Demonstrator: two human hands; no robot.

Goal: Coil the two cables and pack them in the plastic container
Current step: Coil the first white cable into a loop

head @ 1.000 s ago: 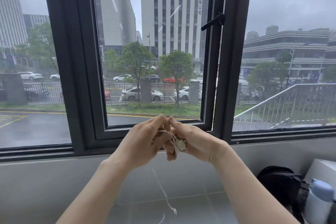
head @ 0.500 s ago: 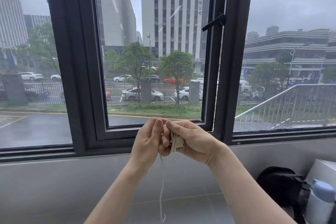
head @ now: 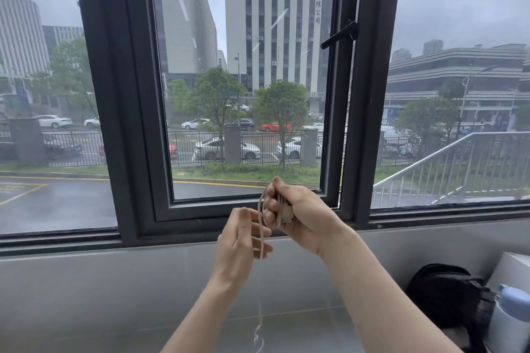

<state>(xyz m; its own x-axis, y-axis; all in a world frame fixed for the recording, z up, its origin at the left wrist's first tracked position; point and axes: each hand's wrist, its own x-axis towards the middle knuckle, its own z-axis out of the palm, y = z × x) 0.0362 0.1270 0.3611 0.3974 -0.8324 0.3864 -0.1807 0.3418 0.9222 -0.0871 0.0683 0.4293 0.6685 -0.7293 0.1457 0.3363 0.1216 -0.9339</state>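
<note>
Cable (head: 261, 233), thin and white, is mid-coil in front of the window (head: 246, 203). The right hand (head: 298, 213) is closed tightly around the gathered loops and a pale plug (head: 286, 213), likely so the finished turns cannot spring apart. Just below, the left hand (head: 239, 241) pinches the loose run between curled fingers, apparently guiding it up for another turn. The free tail hangs straight down to a curled end near the floor. Low on the right sit a black bag (head: 447, 295) and a pale blue bottle (head: 510, 321). No plastic container shows, nor a second cable.
</note>
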